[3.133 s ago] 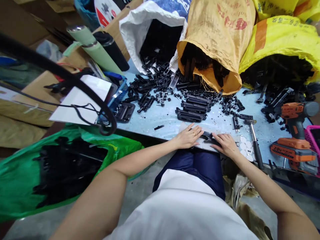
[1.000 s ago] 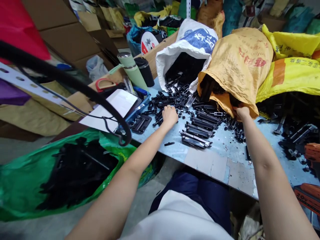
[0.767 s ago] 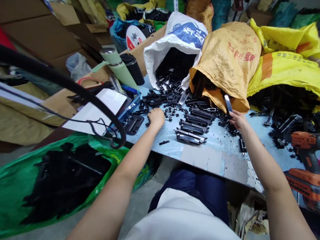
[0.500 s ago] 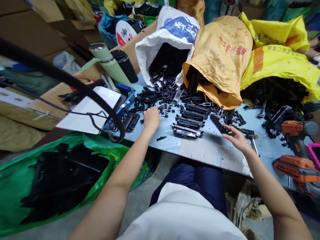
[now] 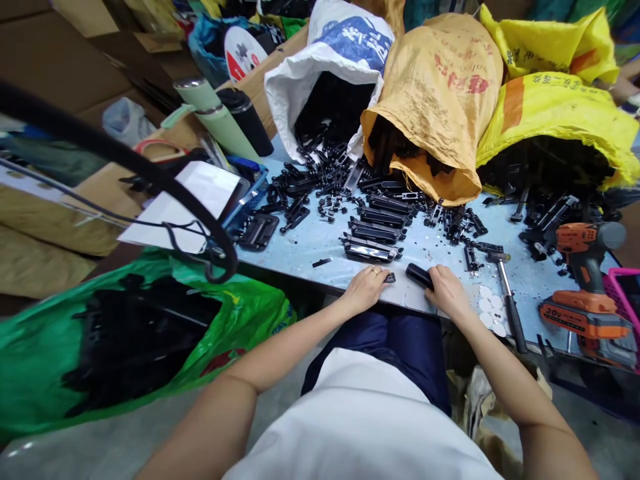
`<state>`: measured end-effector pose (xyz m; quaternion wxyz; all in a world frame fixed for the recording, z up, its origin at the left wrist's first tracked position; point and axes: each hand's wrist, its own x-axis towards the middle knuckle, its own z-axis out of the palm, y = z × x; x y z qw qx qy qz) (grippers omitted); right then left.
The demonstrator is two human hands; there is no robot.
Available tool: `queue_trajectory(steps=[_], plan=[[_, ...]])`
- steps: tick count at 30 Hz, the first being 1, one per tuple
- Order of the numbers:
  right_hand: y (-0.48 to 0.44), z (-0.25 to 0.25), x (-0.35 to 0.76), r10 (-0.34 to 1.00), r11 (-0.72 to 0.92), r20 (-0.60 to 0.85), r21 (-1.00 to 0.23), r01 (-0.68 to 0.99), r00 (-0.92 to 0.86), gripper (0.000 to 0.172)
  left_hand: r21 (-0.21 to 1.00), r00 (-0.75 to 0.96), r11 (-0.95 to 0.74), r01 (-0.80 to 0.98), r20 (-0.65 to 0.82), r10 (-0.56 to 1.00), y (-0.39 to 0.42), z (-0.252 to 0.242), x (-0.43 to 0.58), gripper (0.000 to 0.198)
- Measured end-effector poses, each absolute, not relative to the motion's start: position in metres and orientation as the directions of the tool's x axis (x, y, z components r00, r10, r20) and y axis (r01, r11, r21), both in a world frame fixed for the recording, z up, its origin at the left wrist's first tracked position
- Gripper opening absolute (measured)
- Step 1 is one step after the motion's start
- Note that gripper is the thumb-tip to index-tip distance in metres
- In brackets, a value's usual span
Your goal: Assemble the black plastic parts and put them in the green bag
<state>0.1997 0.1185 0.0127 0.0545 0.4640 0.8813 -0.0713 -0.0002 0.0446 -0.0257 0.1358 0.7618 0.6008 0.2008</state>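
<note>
Near the table's front edge, my left hand (image 5: 367, 288) pinches a small black plastic part (image 5: 389, 277). Just to its right, my right hand (image 5: 447, 290) is closed on one end of a long black bar-shaped part (image 5: 419, 275), whose other end points left toward the small part. The two pieces are apart. Beyond my hands lies a row of several black elongated assemblies (image 5: 373, 249), side by side. A short thin black strip (image 5: 322, 263) rests on the blue table (image 5: 300, 250) left of that row.
Behind the row, loose black parts (image 5: 305, 183) spill from a white sack (image 5: 280, 93), an orange sack (image 5: 440, 73) and a yellow sack (image 5: 555, 110). On the right are a hammer (image 5: 510, 307) and a cordless drill (image 5: 587, 287). A green bag (image 5: 240, 300) of black parts stands lower left.
My left hand has come from the loose parts back toward me and right, now with a small black part. My right hand has drawn the long black part nearer the front edge.
</note>
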Motion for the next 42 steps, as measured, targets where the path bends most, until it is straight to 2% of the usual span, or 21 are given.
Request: queue_trajectory(steps=[2,4,6,8,11,14,16,19,22,26,31,35,39,42], plan=[[0.115,0.015,0.193,0.843,0.468,-0.196,-0.192,0.863,-0.501,0.027,0.604,0.119,-0.237,0.761,0.229,0.966,0.043,-0.024,0.003,0.027],[0.112,0.014,0.19,0.846,0.398,-0.196,-0.386,0.832,-0.495,0.037,0.737,0.044,-0.242,0.632,0.277,0.96,0.042,-0.02,0.01,0.031],[0.109,0.012,0.189,0.823,0.356,-0.153,-0.611,0.707,-0.547,0.051,0.826,-0.016,-0.23,0.514,0.277,0.961,0.042,-0.015,0.019,0.035],[0.106,0.008,0.187,0.801,0.279,-0.104,-0.807,0.521,-0.59,0.057,0.884,-0.07,-0.193,0.427,0.245,0.967,0.044,-0.01,0.026,0.037],[0.104,0.003,0.186,0.819,0.065,-0.107,-0.959,0.275,-0.564,0.056,0.926,-0.095,-0.159,0.342,0.203,0.975,0.047,-0.006,0.031,0.037],[0.103,0.0,0.184,0.831,-0.078,-0.154,-0.984,0.161,-0.535,0.06,0.931,-0.083,-0.177,0.319,0.213,0.974,0.049,-0.003,0.032,0.036],[0.103,-0.001,0.186,0.824,-0.071,-0.151,-0.984,0.164,-0.546,0.062,0.921,-0.079,-0.182,0.345,0.221,0.972,0.05,-0.001,0.031,0.034],[0.108,0.001,0.194,0.801,0.142,-0.027,-0.962,0.234,-0.598,0.057,0.901,-0.045,-0.158,0.405,0.192,0.98,0.048,0.004,0.028,0.03],[0.114,0.006,0.202,0.725,0.396,0.114,-0.876,0.276,-0.68,0.051,0.882,-0.024,-0.157,0.444,0.187,0.982,0.044,0.008,0.026,0.029],[0.115,0.011,0.203,0.689,0.519,0.192,-0.804,0.291,-0.699,0.049,0.867,-0.087,-0.202,0.455,0.269,0.959,0.041,0.008,0.034,0.03],[0.104,0.01,0.196,0.762,0.496,0.229,-0.807,0.319,-0.606,0.051,0.838,-0.243,-0.264,0.477,0.415,0.877,0.044,0.003,0.049,0.035],[0.096,0.009,0.19,0.767,0.496,0.237,-0.809,0.317,-0.596,0.053,0.806,-0.206,-0.36,0.47,0.497,0.843,0.046,0.005,0.052,0.035],[0.085,0.007,0.179,0.835,0.46,0.252,-0.807,0.37,-0.489,0.054,0.8,-0.279,-0.393,0.453,0.546,0.79,0.048,0.011,0.05,0.034],[0.077,0.002,0.172,0.858,0.46,0.288,-0.799,0.387,-0.425,0.055,0.79,-0.216,-0.436,0.432,0.56,0.8,0.052,0.015,0.043,0.033]])
